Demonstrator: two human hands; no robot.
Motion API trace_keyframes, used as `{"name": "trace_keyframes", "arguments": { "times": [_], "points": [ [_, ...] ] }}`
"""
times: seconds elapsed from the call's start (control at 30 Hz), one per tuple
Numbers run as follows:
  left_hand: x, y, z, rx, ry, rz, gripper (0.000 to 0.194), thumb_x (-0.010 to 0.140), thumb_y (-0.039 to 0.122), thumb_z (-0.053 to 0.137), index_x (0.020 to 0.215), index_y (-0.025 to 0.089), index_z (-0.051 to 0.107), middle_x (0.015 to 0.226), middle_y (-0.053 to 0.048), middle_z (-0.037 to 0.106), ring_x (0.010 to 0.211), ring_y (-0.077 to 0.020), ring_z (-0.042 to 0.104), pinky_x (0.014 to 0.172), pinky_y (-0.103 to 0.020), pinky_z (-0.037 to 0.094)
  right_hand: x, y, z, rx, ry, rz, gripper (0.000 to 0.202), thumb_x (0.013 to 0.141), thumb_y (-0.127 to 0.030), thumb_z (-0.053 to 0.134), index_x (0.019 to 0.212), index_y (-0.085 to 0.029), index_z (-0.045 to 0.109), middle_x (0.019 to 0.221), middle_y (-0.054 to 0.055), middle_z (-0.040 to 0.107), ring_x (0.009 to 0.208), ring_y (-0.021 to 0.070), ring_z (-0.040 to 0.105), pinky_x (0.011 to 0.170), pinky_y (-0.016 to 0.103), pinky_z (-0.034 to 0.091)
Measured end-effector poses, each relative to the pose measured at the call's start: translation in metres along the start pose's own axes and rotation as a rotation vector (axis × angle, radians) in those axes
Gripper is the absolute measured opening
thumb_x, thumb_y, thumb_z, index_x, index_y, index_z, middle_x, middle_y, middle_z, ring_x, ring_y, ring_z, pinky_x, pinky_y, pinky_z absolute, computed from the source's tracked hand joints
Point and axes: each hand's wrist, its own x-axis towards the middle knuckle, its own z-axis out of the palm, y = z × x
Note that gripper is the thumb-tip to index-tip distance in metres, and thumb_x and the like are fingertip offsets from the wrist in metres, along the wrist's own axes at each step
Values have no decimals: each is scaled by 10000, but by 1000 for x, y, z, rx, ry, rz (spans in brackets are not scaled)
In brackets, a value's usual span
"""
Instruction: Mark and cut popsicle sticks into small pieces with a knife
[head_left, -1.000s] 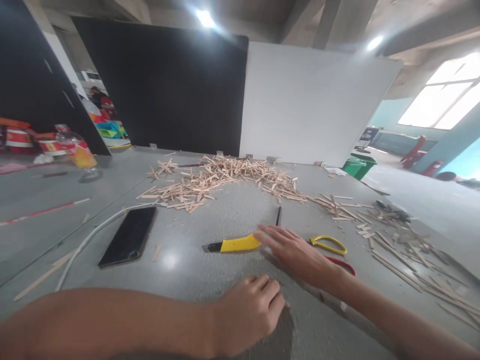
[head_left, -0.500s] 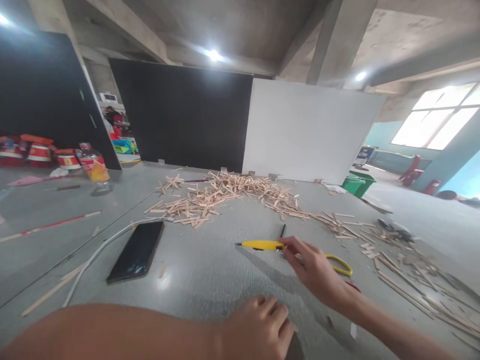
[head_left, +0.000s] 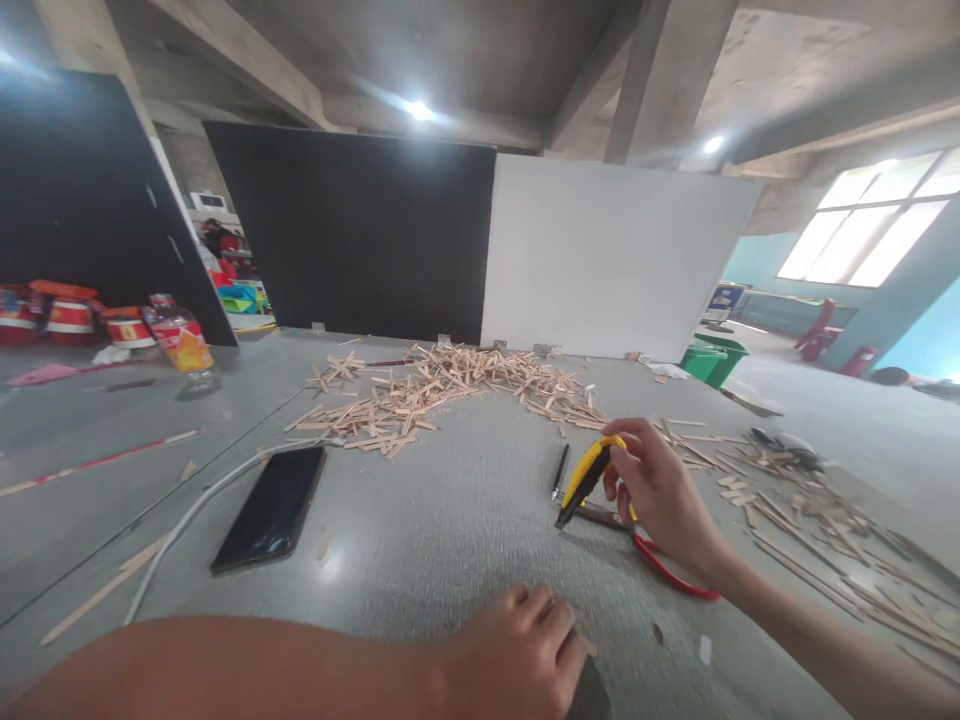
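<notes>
In my right hand (head_left: 664,495) is a yellow and black utility knife (head_left: 589,478), gripped near its upper end. The knife slants down to the left, its tip at or just above the grey table. Under and beside that hand lie scissors with red and yellow handles (head_left: 675,582), partly hidden by it. A thin black pen (head_left: 561,468) rests left of the knife. My left hand (head_left: 517,655) lies low on the table with curled fingers. A small pale edge shows beside its fingertips; what it holds, if anything, is hidden.
Thin wooden strips form a heap (head_left: 450,390) along the back, with more strips (head_left: 832,540) at the right. A black phone (head_left: 270,508) lies left beside a white cable (head_left: 176,530). Black and white boards (head_left: 607,260) stand behind. A bottle (head_left: 180,340) is at far left.
The utility knife has swung from lying nearly level, pointing left, to slanting downward. My right hand has moved right and up. My left hand stays in place.
</notes>
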Motion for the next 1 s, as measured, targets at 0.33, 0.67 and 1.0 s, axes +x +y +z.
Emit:
{"name": "trace_keyframes", "arguments": {
  "times": [0.33, 0.67, 1.0],
  "points": [
    [-5, 0, 25, 165, 189, -35, 268, 974, 245, 623, 726, 181, 544, 656, 14, 548, 569, -151, 569, 482, -273, 383, 0, 13, 10, -203, -30, -31, 341, 891, -540, 728, 996, -237, 612, 790, 2, 674, 657, 184, 578, 594, 285, 510],
    [-4, 35, 57, 255, 142, -252, 154, 924, 221, 600, 839, 121, 681, 778, -82, 686, 649, -197, 624, 557, -292, 447, -12, 46, 25, -95, -225, 177, 337, 810, -553, 681, 753, -224, 635, 655, -8, 587, 660, 208, 583, 643, 321, 503],
    [2, 43, 15, 204, 8, -301, 247, 985, 249, 490, 1052, 109, 683, 1112, -187, 752, 1037, -323, 686, 838, -433, 521, -83, 42, 19, 186, -232, 369, 543, 920, -747, 550, 1005, -211, 577, 714, 0, 677, 380, 110, 521, 345, 217, 386]
  ]
}}
